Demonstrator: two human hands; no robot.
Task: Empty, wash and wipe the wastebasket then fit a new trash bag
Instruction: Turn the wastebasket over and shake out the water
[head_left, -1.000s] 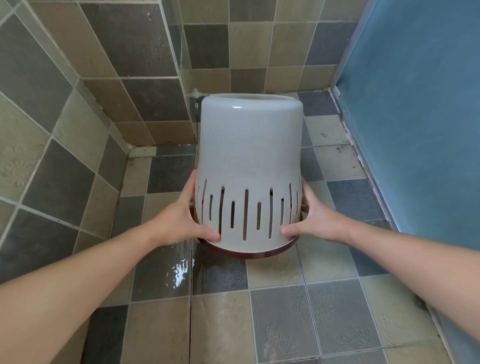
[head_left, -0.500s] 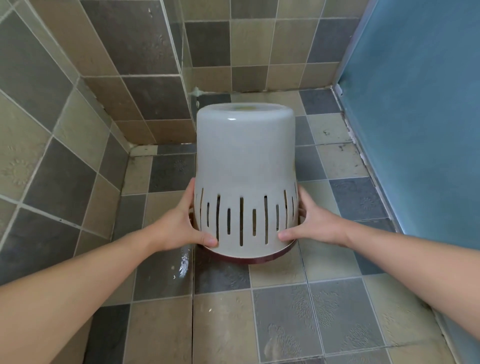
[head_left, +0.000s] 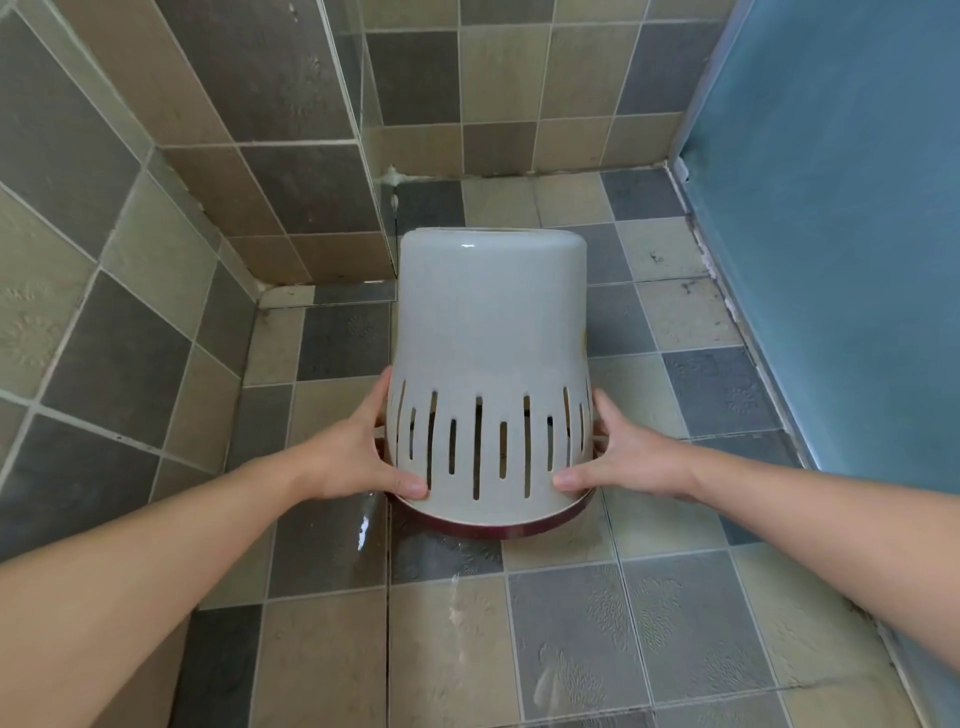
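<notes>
A white plastic wastebasket (head_left: 491, 332) is upside down, its base towards the far wall and its dark red rim nearest me, above the tiled floor. Vertical slots run round the wall near the rim. My left hand (head_left: 358, 457) grips the left side by the rim, thumb across the front. My right hand (head_left: 618, 457) grips the right side the same way. The inside of the basket is hidden.
Wet patches shine on the floor tiles (head_left: 363, 525) under and before the basket. A tiled wall (head_left: 130, 218) with a jutting corner closes the left and back. A blue panel (head_left: 841, 218) stands along the right.
The upturned basket has come down and a little towards me between both hands. Both grips are unchanged.
</notes>
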